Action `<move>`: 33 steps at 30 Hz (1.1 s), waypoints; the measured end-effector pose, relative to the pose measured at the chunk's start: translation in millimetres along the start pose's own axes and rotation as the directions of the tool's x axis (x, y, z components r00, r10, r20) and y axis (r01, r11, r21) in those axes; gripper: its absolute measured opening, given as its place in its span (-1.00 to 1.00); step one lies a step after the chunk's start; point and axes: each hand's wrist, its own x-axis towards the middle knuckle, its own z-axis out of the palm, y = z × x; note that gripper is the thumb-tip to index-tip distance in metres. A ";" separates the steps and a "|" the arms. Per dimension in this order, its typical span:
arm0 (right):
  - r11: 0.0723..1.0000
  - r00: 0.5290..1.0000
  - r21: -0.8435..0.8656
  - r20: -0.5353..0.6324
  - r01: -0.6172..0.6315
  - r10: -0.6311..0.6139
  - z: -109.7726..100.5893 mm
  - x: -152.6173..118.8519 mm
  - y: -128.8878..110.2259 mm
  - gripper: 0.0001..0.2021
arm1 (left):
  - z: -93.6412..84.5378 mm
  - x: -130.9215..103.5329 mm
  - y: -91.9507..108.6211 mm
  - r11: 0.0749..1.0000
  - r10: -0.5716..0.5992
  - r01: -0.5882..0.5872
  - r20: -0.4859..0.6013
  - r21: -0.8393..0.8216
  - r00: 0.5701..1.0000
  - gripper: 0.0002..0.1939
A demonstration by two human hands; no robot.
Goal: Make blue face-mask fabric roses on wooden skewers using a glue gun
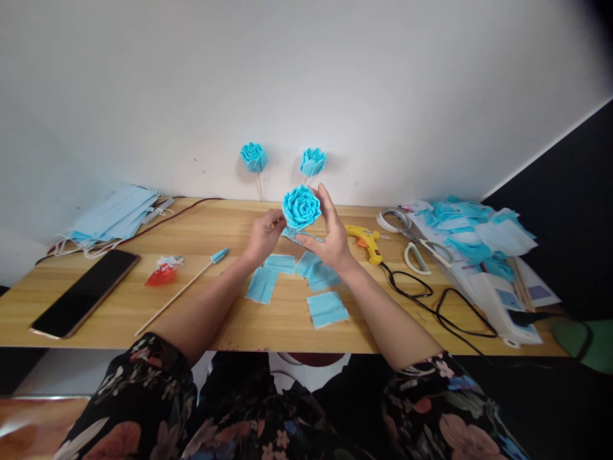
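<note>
A blue fabric flower [301, 207] with ruffled layers is raised above the middle of the table, its face towards me. My left hand [265, 235] is closed at the flower's left edge, fingertips pinched on it; exactly which part they grip is hidden. From the right, my right hand [332, 233] curves round the flower, fingers behind it and thumb below. Beneath my hands lie several light blue fabric squares [328, 309], some overlapping. Two similar blue flowers on sticks, a left one [253, 157] and a right one [313, 162], stand by the wall.
At left are a phone [85, 294], stacked face masks [115, 214], a red packet [161, 273] and a blue-tipped stick [184, 289]. To the right lie a yellow glue gun [368, 241], scissors [416, 258], blue scraps [472, 227] and a white power strip [510, 310].
</note>
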 end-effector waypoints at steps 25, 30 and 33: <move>0.999 0.991 -0.034 -0.134 0.020 -0.025 2.7 -0.5 -1.5 -0.46 | 3.0 -1.9 4.1 0.999 -0.044 0.044 0.012 0.008 0.999 -0.92; 1.000 0.996 -0.003 -0.093 -0.010 0.009 3.6 -0.8 1.1 -0.27 | 1.6 -0.2 2.3 0.999 -0.031 0.031 -0.004 -0.004 0.999 -0.94; 0.999 0.997 0.014 -0.067 -0.047 0.048 4.8 -1.2 3.0 -0.13 | 0.6 1.1 0.9 0.999 -0.042 0.042 -0.032 -0.010 0.999 -0.92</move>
